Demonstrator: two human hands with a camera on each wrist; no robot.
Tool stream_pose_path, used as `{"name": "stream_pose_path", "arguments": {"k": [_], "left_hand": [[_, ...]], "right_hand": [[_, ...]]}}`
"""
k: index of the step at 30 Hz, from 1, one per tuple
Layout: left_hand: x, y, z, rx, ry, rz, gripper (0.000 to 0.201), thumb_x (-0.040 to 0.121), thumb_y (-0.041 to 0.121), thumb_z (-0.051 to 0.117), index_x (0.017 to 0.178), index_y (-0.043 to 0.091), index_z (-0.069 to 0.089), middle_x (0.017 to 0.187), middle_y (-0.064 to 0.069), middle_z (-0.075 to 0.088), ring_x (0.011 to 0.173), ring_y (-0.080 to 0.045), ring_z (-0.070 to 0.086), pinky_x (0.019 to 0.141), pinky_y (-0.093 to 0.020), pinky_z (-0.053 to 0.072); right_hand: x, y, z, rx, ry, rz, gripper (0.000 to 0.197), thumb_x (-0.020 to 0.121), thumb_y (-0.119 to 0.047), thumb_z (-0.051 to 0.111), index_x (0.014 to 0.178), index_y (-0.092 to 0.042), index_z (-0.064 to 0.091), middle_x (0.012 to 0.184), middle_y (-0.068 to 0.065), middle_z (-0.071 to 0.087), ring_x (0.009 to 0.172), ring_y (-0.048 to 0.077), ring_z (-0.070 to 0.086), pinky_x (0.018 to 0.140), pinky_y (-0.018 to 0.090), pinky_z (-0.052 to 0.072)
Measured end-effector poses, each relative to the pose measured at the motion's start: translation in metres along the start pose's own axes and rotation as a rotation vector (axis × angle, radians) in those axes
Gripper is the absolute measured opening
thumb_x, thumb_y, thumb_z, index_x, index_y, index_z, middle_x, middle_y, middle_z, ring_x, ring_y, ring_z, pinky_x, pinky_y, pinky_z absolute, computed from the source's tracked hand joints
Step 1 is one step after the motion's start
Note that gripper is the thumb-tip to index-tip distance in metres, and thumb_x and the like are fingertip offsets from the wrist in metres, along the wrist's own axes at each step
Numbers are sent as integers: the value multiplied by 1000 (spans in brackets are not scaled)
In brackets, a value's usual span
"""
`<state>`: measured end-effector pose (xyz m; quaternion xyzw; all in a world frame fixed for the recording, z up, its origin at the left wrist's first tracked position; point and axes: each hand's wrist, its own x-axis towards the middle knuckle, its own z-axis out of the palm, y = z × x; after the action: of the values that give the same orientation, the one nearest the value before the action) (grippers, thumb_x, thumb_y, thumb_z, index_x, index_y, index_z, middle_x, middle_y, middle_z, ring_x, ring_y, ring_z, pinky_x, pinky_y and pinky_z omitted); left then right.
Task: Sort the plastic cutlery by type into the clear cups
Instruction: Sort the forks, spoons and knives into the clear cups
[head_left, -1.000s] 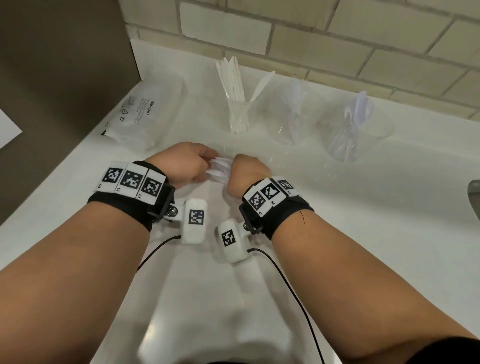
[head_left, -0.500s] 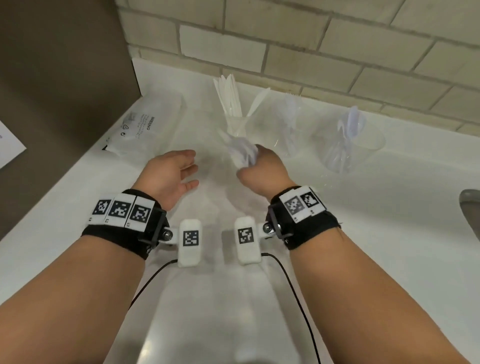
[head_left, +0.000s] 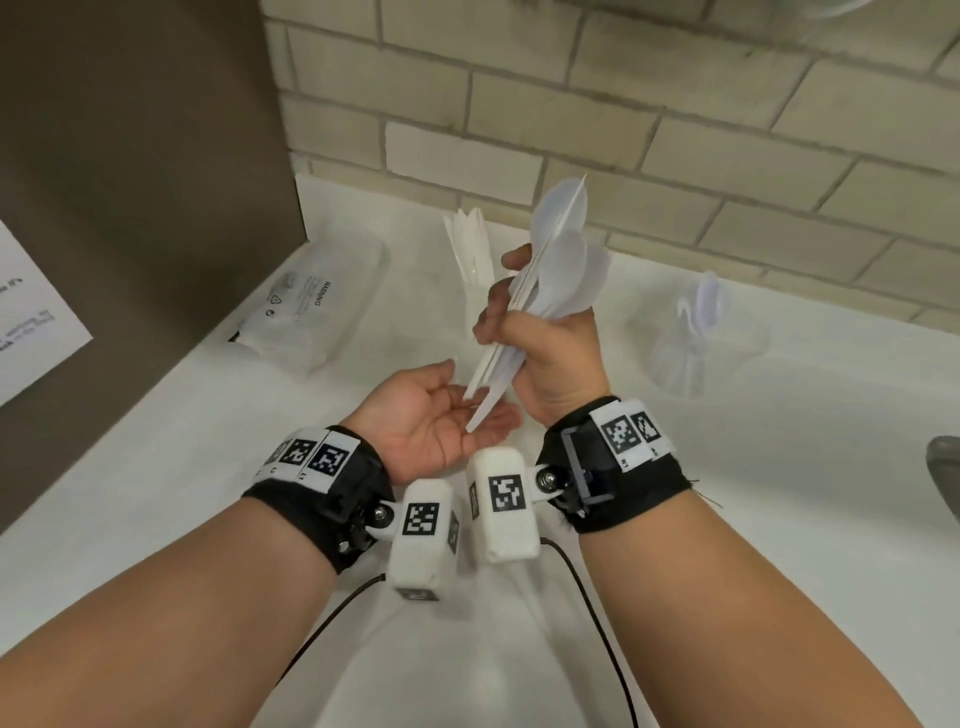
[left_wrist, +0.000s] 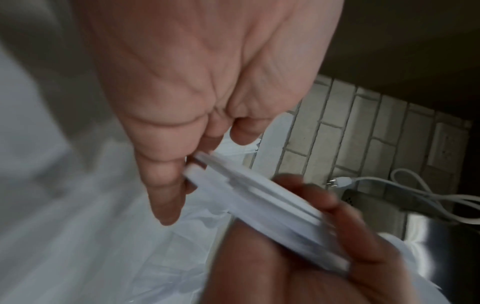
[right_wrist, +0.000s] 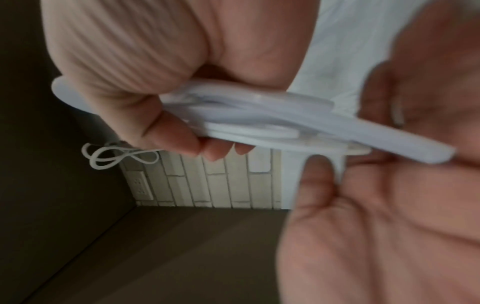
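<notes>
My right hand (head_left: 514, 325) grips a bundle of white plastic spoons (head_left: 563, 260) upright above the white counter (head_left: 779, 493), bowls up and handles down. My left hand (head_left: 457, 410) lies open, palm up, just below, and the handle ends touch its fingers. The right wrist view shows the bundle (right_wrist: 259, 119) in my curled fingers, with the left palm (right_wrist: 389, 205) under it. A clear cup of white knives (head_left: 472, 249) stands at the back. A clear cup with spoons (head_left: 701, 338) stands to the right. My right hand hides the space between the cups.
A clear plastic bag (head_left: 311, 312) lies at the back left by the brown side panel (head_left: 130, 208). A brick wall (head_left: 675, 130) backs the counter. A grey object (head_left: 945, 478) shows at the right edge. A white power cord (left_wrist: 415, 185) lies near the wall.
My right hand has lifted the spoon bundle off the counter and raised it upright. The left hand let go, opened and turned palm up under the handle ends.
</notes>
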<state>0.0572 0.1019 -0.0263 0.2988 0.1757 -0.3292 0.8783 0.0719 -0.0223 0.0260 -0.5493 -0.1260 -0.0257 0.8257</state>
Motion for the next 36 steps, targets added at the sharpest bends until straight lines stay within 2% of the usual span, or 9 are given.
{"name": "stream_pose_path", "arguments": {"k": [3,8,14,16,20,24,29,33,36], "left_hand": [[-3,4,3,-2,-72,52,49,102,33,30,126,-3,53,128,-23,58,118,-33,56,105,-48,41],[-8,6,1,211,-10,58,51,102,35,28,115,-3,59,105,-21,68,101,-36,65,101,-52,42],[-9,14,3,242,-113,58,53,99,43,30,137,11,48,132,-13,56,120,-31,55,103,-51,40],[-10,15,0,397,-135,30,66,92,58,36,137,10,46,118,-11,56,108,-31,55,97,-49,40],[-17,19,4,514,-240,227,65,68,66,65,104,12,57,80,-8,57,73,-20,57,72,-33,46],[-21,19,17,808,-220,344,91,47,50,89,115,-2,59,107,-34,59,96,-39,59,85,-48,45],[-25,15,28,938,-114,478,31,72,32,74,97,13,74,106,-9,72,101,-25,68,81,-40,55],[-22,7,29,789,-3,565,16,89,19,63,94,6,70,100,-12,74,101,-28,68,93,-49,51],[-19,6,32,550,75,651,9,89,13,62,82,8,65,76,-14,72,89,-32,70,84,-46,55]], "right_hand": [[-10,16,-2,-80,-15,65,42,59,13,60,79,-23,70,67,6,58,65,20,57,68,35,49],[-10,19,-5,-61,-33,96,44,62,15,60,89,-19,63,71,7,58,66,18,57,66,30,49],[-15,18,-2,-175,-55,173,32,61,8,59,83,-16,61,65,3,55,62,20,55,62,33,47],[-14,17,-3,-101,-19,242,25,58,8,52,71,-13,58,60,5,50,53,21,49,56,31,41],[-17,14,-3,146,-100,377,26,49,12,41,67,-4,48,53,8,35,39,16,33,45,26,29],[-28,17,4,23,-230,510,26,42,13,40,63,1,48,46,6,31,31,15,34,40,19,33],[-33,21,3,-121,-335,619,57,48,10,45,105,4,49,46,7,46,37,18,49,45,25,44],[-28,18,-3,-365,-417,522,31,63,6,58,91,16,61,63,19,61,64,34,61,72,47,53],[-19,12,-12,-762,-460,530,24,76,-17,73,96,-4,68,83,8,69,79,22,65,73,35,54]]}}
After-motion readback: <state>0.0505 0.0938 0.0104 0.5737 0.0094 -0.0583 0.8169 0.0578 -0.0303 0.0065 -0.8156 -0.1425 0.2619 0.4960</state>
